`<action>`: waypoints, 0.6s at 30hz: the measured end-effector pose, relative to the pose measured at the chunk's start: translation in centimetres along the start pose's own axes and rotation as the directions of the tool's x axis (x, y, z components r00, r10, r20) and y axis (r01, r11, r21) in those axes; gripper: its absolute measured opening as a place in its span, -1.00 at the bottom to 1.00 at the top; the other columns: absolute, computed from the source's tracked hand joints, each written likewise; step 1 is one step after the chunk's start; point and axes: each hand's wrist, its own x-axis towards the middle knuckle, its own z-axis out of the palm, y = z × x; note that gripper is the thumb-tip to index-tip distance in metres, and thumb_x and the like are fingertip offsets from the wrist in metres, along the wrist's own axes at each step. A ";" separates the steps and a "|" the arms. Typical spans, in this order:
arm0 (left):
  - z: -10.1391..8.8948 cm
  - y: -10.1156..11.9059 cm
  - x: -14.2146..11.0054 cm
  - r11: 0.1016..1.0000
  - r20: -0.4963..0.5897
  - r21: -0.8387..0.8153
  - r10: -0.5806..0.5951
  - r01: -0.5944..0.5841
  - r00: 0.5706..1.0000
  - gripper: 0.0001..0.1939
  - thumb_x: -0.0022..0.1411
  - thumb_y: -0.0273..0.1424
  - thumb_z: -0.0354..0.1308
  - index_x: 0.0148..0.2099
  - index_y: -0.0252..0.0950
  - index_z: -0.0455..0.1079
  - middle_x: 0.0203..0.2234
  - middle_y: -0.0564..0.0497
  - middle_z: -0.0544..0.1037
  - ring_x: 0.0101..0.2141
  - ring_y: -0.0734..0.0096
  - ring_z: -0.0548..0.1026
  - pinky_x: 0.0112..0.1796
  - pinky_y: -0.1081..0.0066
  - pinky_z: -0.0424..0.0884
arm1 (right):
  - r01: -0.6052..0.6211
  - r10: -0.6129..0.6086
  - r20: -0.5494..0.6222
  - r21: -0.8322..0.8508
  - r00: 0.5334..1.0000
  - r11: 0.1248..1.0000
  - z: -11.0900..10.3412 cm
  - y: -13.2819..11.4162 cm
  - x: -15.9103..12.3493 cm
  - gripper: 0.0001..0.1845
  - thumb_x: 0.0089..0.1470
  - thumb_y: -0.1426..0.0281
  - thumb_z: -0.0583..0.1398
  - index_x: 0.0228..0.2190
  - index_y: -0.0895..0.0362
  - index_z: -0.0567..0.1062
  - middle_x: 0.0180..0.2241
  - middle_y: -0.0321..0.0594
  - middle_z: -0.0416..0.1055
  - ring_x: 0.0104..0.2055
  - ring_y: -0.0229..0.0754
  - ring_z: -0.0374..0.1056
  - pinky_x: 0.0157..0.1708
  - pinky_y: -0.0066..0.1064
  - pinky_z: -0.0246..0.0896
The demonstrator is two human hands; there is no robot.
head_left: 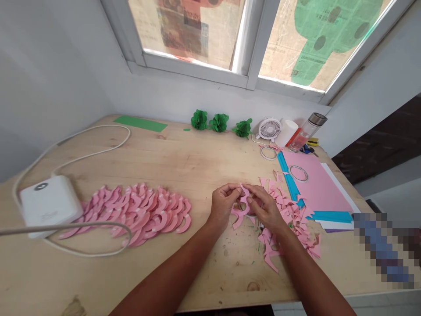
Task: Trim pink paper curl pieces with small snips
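Note:
Both hands meet near the middle of the wooden table over a wavy strip of pink paper point(244, 206). My left hand point(225, 202) pinches its upper end between thumb and fingertips. My right hand point(265, 206) grips the same strip from the other side, fingers bent round its edge. Beneath the hands, part of a ring-shaped object shows, mostly hidden. Left of them lies a long overlapping pile of curved pink paper pieces point(154, 213) with pale spots on them. Right beside my right hand spreads a heap of pink paper scraps point(296, 219).
A white box-like device point(52, 204) with a looping cable point(92, 127) sits at the left. Green paper balls point(219, 123) line the wall by a small fan point(269, 129) and a glass bottle point(307, 131). Pink sheets point(324, 184), blue strips point(289, 177) and a tape ring point(298, 173) lie right.

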 end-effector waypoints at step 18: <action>0.0 -0.1 0.3 1.000 -0.045 0.003 -0.020 0.020 0.999 -0.80 -0.19 -0.36 0.27 -0.49 -0.40 0.41 -0.63 0.05 0.43 -0.69 0.58 0.34 -0.66 0.52 0.30 | 0.078 -0.082 -0.018 -0.160 0.996 0.984 0.1 0.8 0.0 -0.55 0.12 0.42 0.05 0.07 -0.05 0.28 -0.07 -0.17 0.36 -0.04 -0.06 0.23 -0.07 -0.14 0.14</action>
